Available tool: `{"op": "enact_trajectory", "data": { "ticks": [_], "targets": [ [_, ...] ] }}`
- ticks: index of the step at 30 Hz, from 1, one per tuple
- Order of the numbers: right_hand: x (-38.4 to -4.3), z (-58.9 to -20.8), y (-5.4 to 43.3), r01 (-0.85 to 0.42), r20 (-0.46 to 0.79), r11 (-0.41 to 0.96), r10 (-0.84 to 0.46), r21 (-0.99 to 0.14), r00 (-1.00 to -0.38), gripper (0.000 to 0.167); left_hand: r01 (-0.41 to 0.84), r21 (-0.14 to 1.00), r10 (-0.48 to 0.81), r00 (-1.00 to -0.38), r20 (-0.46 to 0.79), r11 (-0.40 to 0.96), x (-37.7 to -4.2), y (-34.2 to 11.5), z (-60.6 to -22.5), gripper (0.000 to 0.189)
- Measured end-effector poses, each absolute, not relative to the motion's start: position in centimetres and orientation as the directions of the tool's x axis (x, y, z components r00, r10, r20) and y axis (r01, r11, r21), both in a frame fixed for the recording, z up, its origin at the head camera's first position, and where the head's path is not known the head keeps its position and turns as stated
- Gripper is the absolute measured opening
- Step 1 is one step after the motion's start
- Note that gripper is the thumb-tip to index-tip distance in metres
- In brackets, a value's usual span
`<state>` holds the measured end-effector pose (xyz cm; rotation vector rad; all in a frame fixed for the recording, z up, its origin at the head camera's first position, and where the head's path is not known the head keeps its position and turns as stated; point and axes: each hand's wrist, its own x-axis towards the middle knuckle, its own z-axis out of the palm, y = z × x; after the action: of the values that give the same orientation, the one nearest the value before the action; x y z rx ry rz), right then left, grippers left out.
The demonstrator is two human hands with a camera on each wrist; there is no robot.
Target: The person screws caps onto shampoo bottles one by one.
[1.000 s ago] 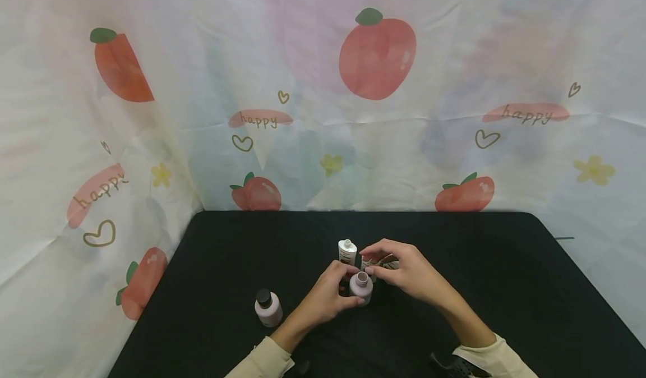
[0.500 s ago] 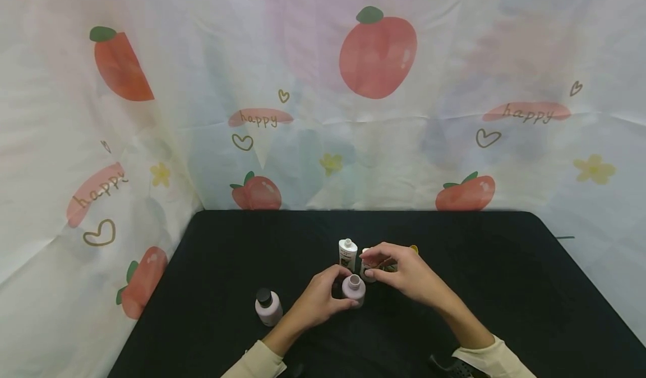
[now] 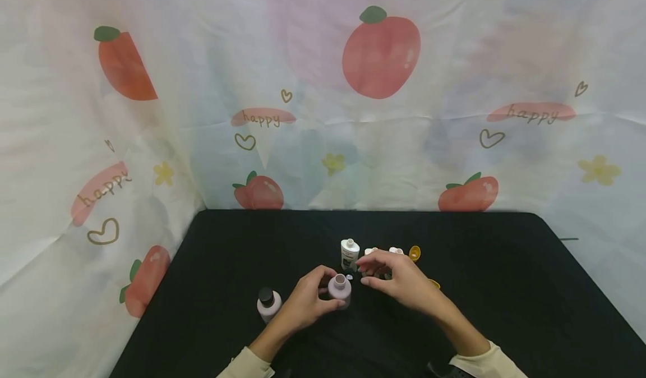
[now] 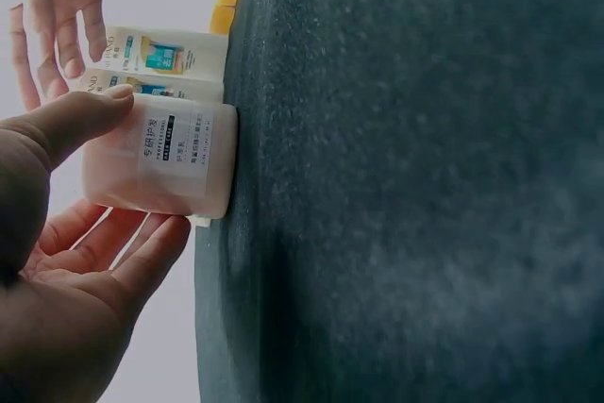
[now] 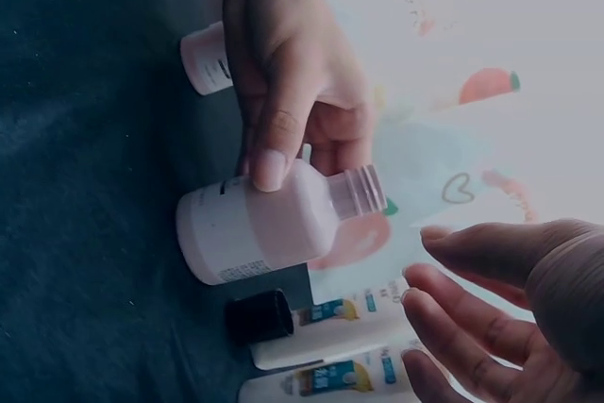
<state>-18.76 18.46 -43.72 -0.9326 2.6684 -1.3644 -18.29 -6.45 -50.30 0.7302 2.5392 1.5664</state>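
Observation:
My left hand (image 3: 308, 299) grips a pale pink bottle (image 3: 339, 293) between thumb and fingers. The bottle stands upright with its threaded neck uncovered, and its printed label (image 4: 179, 148) shows in the left wrist view. To its right, my right hand (image 3: 398, 280) hovers with relaxed fingers and holds nothing; in the right wrist view its fingertips (image 5: 434, 233) are apart from the bottle neck. A black cap (image 5: 260, 316) rests on the table beside the bottle's base. White bottles (image 5: 330, 327) with blue and yellow labels stand close by, partly behind my right hand in the head view.
A second pink bottle (image 3: 269, 306) with a black cap stands left, next to my left forearm. One white bottle (image 3: 350, 254) without a cap is behind the held bottle. Yellow caps (image 3: 415, 253) lie on the black table (image 3: 242, 243) at right. A printed curtain (image 3: 303, 58) hangs behind.
My left hand has moved left with the pink bottle, away from my right hand. My right hand has stayed nearly in place, and the yellow caps have come into view beyond it.

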Motion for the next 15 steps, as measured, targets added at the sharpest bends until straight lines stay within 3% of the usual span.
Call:
{"op": "enact_trajectory", "data": {
  "ticks": [5,15],
  "targets": [
    [-18.5,-44.5,17.9,-0.503,0.254,0.437,-0.512,-0.746,-0.821,0.031,0.355,0.855,0.41,-0.892,0.19,0.377,-18.2,-6.8,-50.5,0.047],
    [-18.1,-45.7,17.2,-0.419,0.133,0.458,-0.534,-0.784,-0.835,0.042,0.337,0.859,0.369,-0.91,0.191,0.386,-18.0,-7.3,-50.6,0.047]
  ]
}}
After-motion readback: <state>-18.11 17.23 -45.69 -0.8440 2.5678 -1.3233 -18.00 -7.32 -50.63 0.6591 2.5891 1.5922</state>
